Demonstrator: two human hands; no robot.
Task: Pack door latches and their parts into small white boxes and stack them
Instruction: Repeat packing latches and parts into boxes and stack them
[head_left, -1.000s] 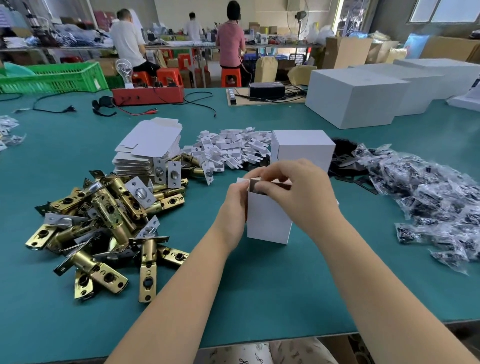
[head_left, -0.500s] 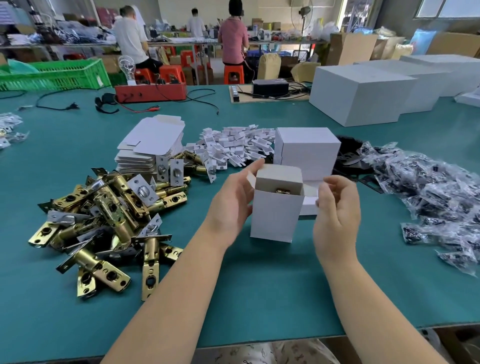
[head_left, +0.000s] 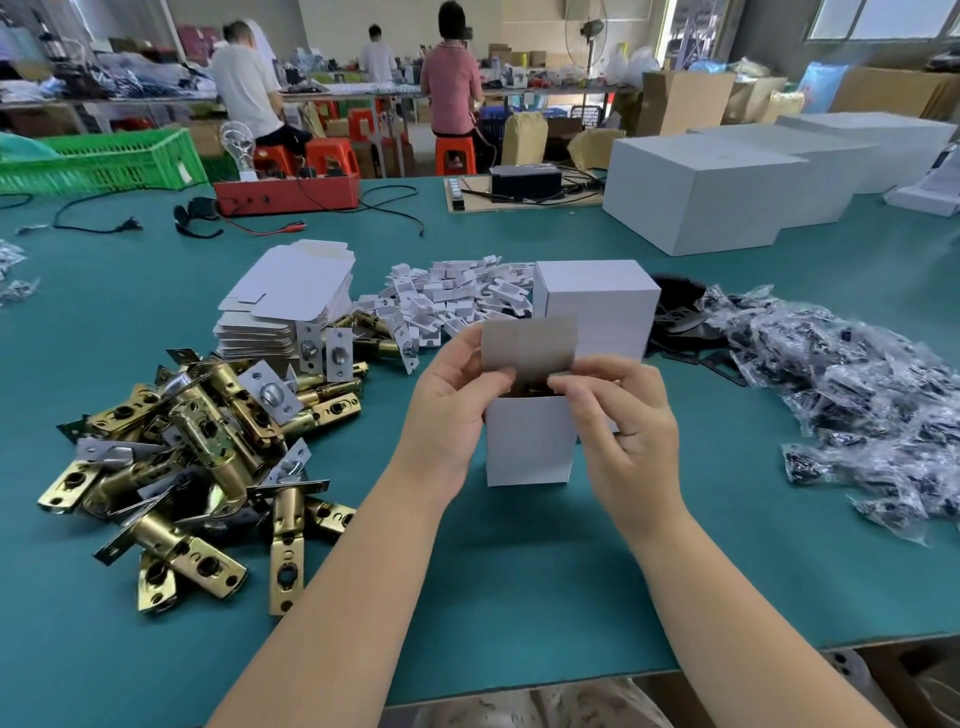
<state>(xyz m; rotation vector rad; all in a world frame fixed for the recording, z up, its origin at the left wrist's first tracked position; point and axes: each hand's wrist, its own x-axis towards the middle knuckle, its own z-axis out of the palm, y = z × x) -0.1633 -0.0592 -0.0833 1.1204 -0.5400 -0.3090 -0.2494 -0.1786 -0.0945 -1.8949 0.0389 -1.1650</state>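
Note:
A small white box (head_left: 529, 441) stands upright on the green table (head_left: 519, 571), its grey-lined lid flap (head_left: 529, 342) raised. A brass part shows inside its open top. My left hand (head_left: 451, 410) grips the box's left side, thumb at the flap's base. My right hand (head_left: 621, 415) grips the right side, thumb pressing on the top edge. Behind stands a closed white box (head_left: 597, 306). A heap of brass door latches (head_left: 197, 452) lies to the left.
Flat unfolded box blanks (head_left: 291, 301) are stacked beyond the latches, beside a pile of white card inserts (head_left: 457, 296). Bagged dark parts (head_left: 857, 405) spread to the right. Large white cartons (head_left: 701, 197) and a red tray (head_left: 285, 195) sit at the back. People work at far benches.
My right hand came off the box top, then returned to its right side. The lid flap swung up and now stands raised.

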